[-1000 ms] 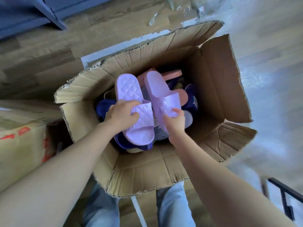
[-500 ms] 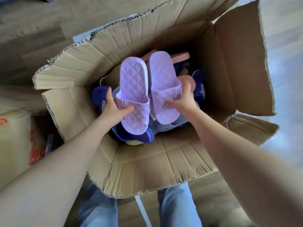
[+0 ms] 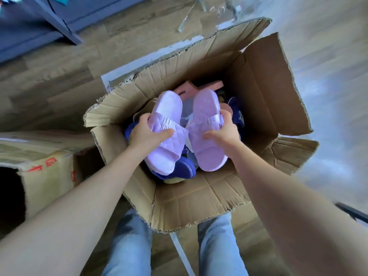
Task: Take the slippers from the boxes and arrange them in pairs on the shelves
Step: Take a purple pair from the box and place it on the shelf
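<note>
Nearest me, past my jeans point(image 3: 127, 246), the cardboard box point(image 3: 199, 204) stands open on the floor point(image 3: 49, 92) in front of my legs. Over its mouth I hold one matched pair. My left hand point(image 3: 147, 132) grips the left lilac slipper point(image 3: 165, 156) across its strap, fingers point(image 3: 144, 117) curled round the outer edge and thumb pressed on top. My right hand point(image 3: 225, 130) grips the right lilac slipper point(image 3: 207, 108) the same way, its fingers hooked over the strap's far side. The two slippers lie side by side above the pile, so close that their straps seem to meet.

I judge the picking done for this pair, while the carry and the placing are not yet begun.

Beneath them in the box lie dark blue slippers point(image 3: 185, 170), then pink slippers point(image 3: 199, 86) toward the far wall (and something pale yellow near the front, too hidden to name). The box is far from emptied.

To my left sits a second box point(image 3: 45, 172) with red print. Its opening is dark and I cannot see what it holds.

Farthest off, crumpled plastic wrap point(image 3: 219, 8) lies on the floor, and the blue shelf unit point(image 3: 39, 20) shows only its lower frame. Whether any pairs stand on it I cannot tell, so most of the job looks ahead of me.
</note>
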